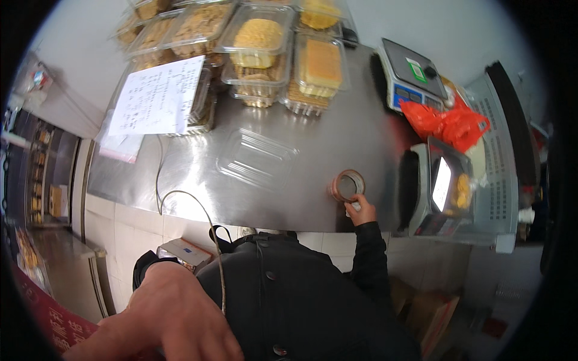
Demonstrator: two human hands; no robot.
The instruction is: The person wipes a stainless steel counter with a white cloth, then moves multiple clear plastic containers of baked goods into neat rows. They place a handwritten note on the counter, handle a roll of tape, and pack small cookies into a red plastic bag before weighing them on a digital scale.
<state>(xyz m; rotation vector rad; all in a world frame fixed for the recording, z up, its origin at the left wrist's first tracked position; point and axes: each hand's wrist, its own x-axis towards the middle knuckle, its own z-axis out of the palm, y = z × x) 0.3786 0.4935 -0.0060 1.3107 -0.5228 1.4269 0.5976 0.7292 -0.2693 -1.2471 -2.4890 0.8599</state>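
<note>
My right hand (365,212) is at the near edge of the steel table, its fingers on the near rim of a roll of packing tape (335,188). A small white piece (352,208) shows between those fingers; I cannot tell what it is. Close to the camera, my left hand (174,311) is raised large at the lower left, its fingertips cut off by the picture's bottom. To the left of the tape, a clear plastic lid or shallow tray (258,158) lies on the steel table (311,149).
Clear boxes of baked goods (257,40) are stacked at the back, with handwritten sheets (156,97) leaning there. Two scales (408,67) and a red plastic bag (445,124) stand right. A thin cable (198,201) hangs over the front edge. A carton (185,252) is below.
</note>
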